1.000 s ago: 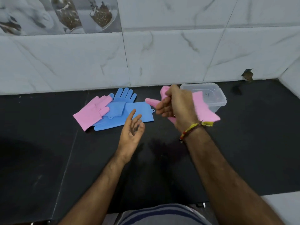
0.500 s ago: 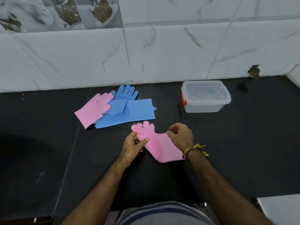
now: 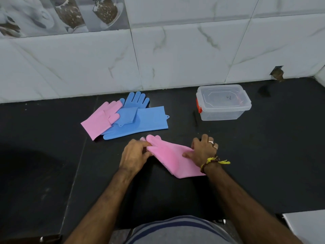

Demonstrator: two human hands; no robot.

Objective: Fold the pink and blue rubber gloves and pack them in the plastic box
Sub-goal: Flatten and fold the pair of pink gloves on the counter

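A pink rubber glove (image 3: 171,156) lies flat on the black counter in front of me, fingers pointing up-left, bristles along its lower edge. My left hand (image 3: 135,154) pinches its finger end. My right hand (image 3: 202,150) presses and grips the cuff side. Behind it lies a second pink glove (image 3: 98,120), overlapping two blue gloves (image 3: 140,118) near the wall. The clear plastic box (image 3: 223,103) with a lid and red clips stands at the back right, apart from both hands.
The black counter (image 3: 263,155) ends at a white marble-tiled wall (image 3: 175,59) behind. A damaged spot in the wall (image 3: 277,73) sits at the far right corner. A counter seam (image 3: 73,173) runs on the left.
The pink glove came down from in front of the box to the counter. Both hands now hold it flat, my left at the fingers, my right at the cuff.
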